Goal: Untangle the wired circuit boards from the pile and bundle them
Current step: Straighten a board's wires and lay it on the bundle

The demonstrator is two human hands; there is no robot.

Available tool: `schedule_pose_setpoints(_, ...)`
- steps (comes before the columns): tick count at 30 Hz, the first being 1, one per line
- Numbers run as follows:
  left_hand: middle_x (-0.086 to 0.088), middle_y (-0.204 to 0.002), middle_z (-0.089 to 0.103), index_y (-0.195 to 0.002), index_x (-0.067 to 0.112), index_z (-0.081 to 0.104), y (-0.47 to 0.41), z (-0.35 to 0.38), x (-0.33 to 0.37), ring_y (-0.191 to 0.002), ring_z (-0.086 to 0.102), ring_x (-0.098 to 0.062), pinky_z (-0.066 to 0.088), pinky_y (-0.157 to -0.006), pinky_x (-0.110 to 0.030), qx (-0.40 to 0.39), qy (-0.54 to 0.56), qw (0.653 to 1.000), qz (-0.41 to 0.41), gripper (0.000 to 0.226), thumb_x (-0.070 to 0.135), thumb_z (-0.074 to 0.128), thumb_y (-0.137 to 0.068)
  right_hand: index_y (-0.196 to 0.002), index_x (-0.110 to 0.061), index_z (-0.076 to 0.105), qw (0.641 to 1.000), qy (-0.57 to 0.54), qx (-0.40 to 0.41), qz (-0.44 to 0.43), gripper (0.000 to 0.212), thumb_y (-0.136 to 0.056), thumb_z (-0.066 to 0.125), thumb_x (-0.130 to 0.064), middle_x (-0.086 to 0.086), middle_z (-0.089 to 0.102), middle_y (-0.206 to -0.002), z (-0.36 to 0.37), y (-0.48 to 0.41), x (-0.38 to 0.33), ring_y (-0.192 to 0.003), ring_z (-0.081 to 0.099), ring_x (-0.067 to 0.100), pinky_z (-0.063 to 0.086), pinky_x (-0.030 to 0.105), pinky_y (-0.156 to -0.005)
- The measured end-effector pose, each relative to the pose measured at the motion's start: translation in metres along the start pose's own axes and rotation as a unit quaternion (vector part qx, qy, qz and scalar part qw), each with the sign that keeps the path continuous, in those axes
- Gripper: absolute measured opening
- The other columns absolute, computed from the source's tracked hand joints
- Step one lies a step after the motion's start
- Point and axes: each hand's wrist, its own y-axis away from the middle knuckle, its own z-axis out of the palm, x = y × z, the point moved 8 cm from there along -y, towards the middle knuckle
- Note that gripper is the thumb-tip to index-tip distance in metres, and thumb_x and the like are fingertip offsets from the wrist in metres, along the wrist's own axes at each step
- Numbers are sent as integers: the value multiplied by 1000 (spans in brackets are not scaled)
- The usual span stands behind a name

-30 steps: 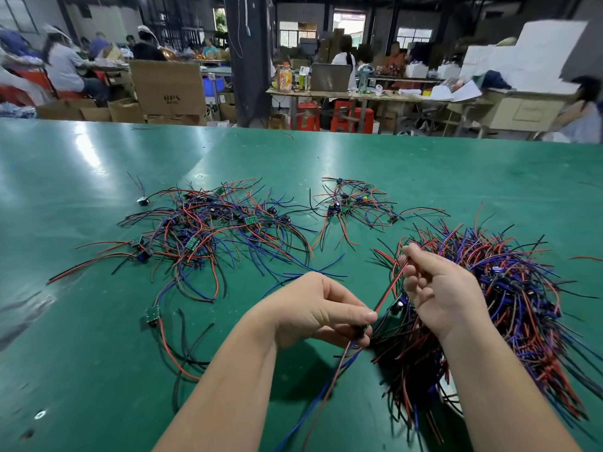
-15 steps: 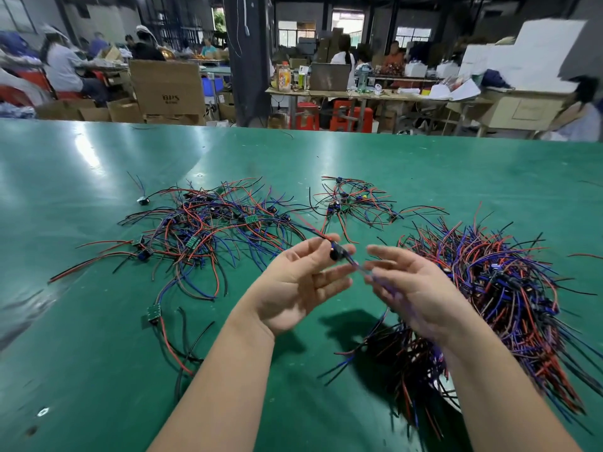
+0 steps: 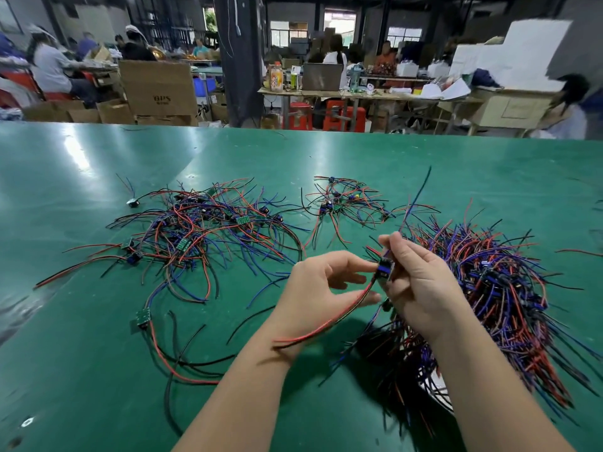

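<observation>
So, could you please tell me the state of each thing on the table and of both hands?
left hand, fingers curled, index tip on the held board.
right hand, pinches the held board.
held board, lifted off the table, wires dangling.
left pile, tangled, flat on the table.
middle pile, small, tangled.
right bundle, dense, lying behind the right hand.
lone board, flat on the table, wires spread.

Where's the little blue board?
In the head view, the blue board is right of centre, held between the left hand and right hand, just left of the big wire bundle.
</observation>
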Motion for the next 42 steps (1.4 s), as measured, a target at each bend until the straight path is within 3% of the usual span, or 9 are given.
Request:
schedule_pose_setpoints(3, -6, -89, 74, -96, 18, 70, -1, -9, -10, -75, 71, -9, 57, -68, -22, 37, 37, 996, -66, 10, 14, 68, -87, -64, -12, 75, 1000, 12, -20, 6, 17, -69, 65, -26, -3, 56, -57, -6, -4, -3, -40, 44, 3, 37, 11, -39)
schedule_pose_setpoints(6, -6, -75, 73, -81, 11, 70, 4, -2, -21, -64, 71, -15, 57, -58, -24, 17, 163, 970, -177, 28, 39, 67, -74, -68, -14, 75, 991, 107, -85, 5, 17, -69, 65, -27, -2, 54, -56, 3, 1, 0, -42, 43, 4, 37, 12, -40)
schedule_pose_setpoints(12, -11, -68, 69, -81, -6, 70, 12, 17, -28, -58, 66, -15, 55, -59, -25, -43, 160, 958, -235, 20, 13, 75, -78, -65, -7, 73, 964, 253, -73, -33, 15, -76, 71, -17, 12, 51, -58, 7, 6, 4, -47, 39, 14, 32, 18, -42)
schedule_pose_setpoints(17, -9, -67, 70, -64, 8, 72, 19, 19, -26, -55, 66, -14, 51, -51, -19, -129, 170, 936, -280, 17, 12, 72, -81, -75, -2, 69, 980, 199, -21, 8, 6, -80, 68, -5, 3, 54, -54, -3, 2, 6, -41, 46, 7, 39, 15, -42)
schedule_pose_setpoints(24, -10, -77, 72, -67, 15, 74, 24, 27, -23, -65, 67, -15, 55, -68, -26, -189, 139, 933, -274, 16, 20, 72, -82, -88, 0, 66, 997, 16, 68, 8, 9, -88, 60, -7, 2, 61, -63, -24, -2, -12, -42, 50, 2, 34, 9, -34)
schedule_pose_setpoints(30, -5, -70, 72, -67, 13, 73, 26, 19, -26, -62, 68, -13, 52, -57, -20, -196, 128, 933, -273, 16, 19, 74, -81, -96, -5, 61, 971, -146, 163, -95, 24, -101, 42, -20, 8, 64, -86, -56, -5, -39, -66, 66, 11, 50, 18, -58)
schedule_pose_setpoints(35, -7, -69, 71, -73, 7, 69, 11, -6, -42, -62, 70, -12, 57, -57, -20, 13, 189, 942, -277, 24, 29, 76, -70, -96, -12, 62, 983, 161, -11, -93, 7, -91, 56, -14, 6, 61, -87, -16, 2, -34, -65, 59, 14, 46, 24, -61)
schedule_pose_setpoints(38, -5, -65, 70, -75, 6, 69, 9, -11, -44, -58, 67, -11, 57, -56, -21, 48, 189, 943, -270, 35, 36, 75, -59, -95, -19, 66, 897, 394, -159, -124, 28, -71, 79, -16, -2, 62, -85, 26, 19, -10, -67, 57, 11, 45, 20, -60)
schedule_pose_setpoints(42, -5, -60, 64, -71, 6, 70, 8, -6, -39, -48, 59, -9, 55, -54, -22, 19, 220, 940, -262, 36, 42, 69, -67, -82, -23, 67, 789, 543, -129, -256, 24, -68, 84, -14, -7, 61, -79, 42, 29, -12, -69, 57, 4, 44, 16, -66)
